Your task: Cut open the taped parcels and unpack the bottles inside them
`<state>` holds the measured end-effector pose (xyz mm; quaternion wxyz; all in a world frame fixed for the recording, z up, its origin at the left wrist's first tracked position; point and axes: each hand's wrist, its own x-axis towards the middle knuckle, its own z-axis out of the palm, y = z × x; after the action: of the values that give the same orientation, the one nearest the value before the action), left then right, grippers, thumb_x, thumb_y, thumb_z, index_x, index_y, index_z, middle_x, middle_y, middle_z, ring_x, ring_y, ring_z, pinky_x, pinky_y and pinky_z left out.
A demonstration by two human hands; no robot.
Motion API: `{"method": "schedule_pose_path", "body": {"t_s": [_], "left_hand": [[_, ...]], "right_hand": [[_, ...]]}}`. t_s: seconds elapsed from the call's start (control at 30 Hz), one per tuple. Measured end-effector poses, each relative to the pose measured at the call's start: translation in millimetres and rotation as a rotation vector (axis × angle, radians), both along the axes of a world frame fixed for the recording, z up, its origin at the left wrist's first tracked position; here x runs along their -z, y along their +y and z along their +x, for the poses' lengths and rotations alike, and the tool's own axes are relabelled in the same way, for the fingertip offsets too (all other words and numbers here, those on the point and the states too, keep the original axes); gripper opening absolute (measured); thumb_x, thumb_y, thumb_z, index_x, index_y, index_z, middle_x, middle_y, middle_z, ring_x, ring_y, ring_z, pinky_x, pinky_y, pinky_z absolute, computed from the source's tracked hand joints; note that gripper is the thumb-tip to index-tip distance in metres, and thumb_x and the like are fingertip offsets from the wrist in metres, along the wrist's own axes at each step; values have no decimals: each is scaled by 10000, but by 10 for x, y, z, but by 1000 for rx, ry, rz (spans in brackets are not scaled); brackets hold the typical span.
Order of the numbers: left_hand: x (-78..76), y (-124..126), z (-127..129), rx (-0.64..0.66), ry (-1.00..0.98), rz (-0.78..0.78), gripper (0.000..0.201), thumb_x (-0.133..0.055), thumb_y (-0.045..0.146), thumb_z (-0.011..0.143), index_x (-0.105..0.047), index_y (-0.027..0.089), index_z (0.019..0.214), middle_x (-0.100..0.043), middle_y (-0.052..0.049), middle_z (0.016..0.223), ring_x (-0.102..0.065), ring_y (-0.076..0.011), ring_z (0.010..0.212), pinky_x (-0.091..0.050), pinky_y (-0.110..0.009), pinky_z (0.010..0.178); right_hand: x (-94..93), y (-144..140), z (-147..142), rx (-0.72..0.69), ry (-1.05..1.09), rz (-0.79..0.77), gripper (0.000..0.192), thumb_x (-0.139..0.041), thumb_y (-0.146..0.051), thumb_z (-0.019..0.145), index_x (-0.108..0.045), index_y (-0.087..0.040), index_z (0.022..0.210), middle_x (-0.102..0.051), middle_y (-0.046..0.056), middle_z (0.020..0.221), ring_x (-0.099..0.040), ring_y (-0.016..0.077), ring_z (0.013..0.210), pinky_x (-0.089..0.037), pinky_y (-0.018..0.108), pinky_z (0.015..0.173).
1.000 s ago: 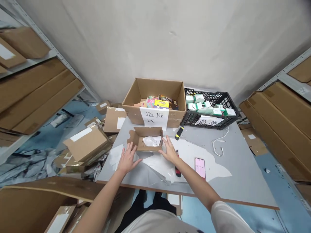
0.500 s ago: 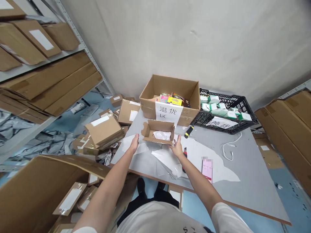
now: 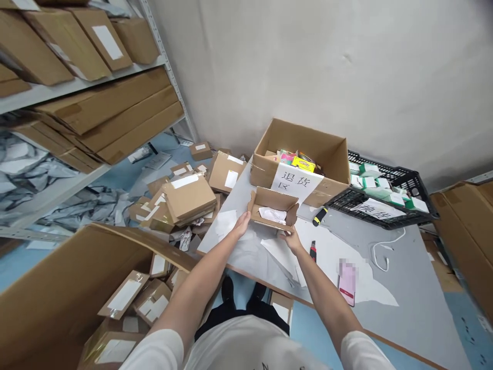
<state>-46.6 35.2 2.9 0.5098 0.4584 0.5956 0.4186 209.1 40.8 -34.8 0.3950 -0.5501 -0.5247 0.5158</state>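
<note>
white short sleeves, black trousers, black shoes

Grey table (image 3: 404,308): small open box (image 3: 274,208), big carton (image 3: 304,162), crate (image 3: 389,198) (black), phone (image 3: 347,281).

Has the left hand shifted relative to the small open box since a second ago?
Yes. The left hand lay flat on the table in front of the small open box; now it presses the box's left end, nearer the big carton.

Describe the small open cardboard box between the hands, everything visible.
The small cardboard box is plain brown corrugated card, shallow, open on top with flaps spread outward. Crumpled white paper lies inside. It sits upright on the grey table, before the large labelled carton. The left hand touches its left end, the right hand its near edge.
</note>
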Motion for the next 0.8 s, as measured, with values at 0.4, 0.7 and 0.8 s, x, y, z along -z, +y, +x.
{"method": "schedule_pose_path", "body": {"t_s": [0.4, 0.7, 0.8], "left_hand": [[165, -882, -1393, -613, 229, 229, 781, -387, 750, 775, -462, 154, 1274, -512, -163, 1252, -485, -283, 1195, -357, -412, 1035], [214, -1522, -2208, -812, 332, -165, 680, -255, 603, 902, -386, 132, 1374, -452, -174, 1381, -348, -275, 1349, -254, -409, 1121], [222, -1493, -2442, -702, 191, -363, 726, -227, 626, 901, -362, 120, 1404, -369, -164, 1473, -277, -282, 1395, -214, -409, 1136]], "right_hand": [[-297, 116, -1807, -303, -215, 53, 376, -631, -297, 644, -515, -218, 993, -649, 21, 915, -617, 194, 799, -520, 339, 744], [-83, -119, -2917, -720, -388, 18, 793, -666, -236, 674, -352, -224, 1402, -624, 79, 1190, -639, 236, 960, -488, 388, 892], [94, -199, -3235, -766, -342, -26, 1033, -702, -221, 629, -137, -172, 1492, -449, 138, 1409, -441, 276, 1291, -358, 422, 1064]]}}
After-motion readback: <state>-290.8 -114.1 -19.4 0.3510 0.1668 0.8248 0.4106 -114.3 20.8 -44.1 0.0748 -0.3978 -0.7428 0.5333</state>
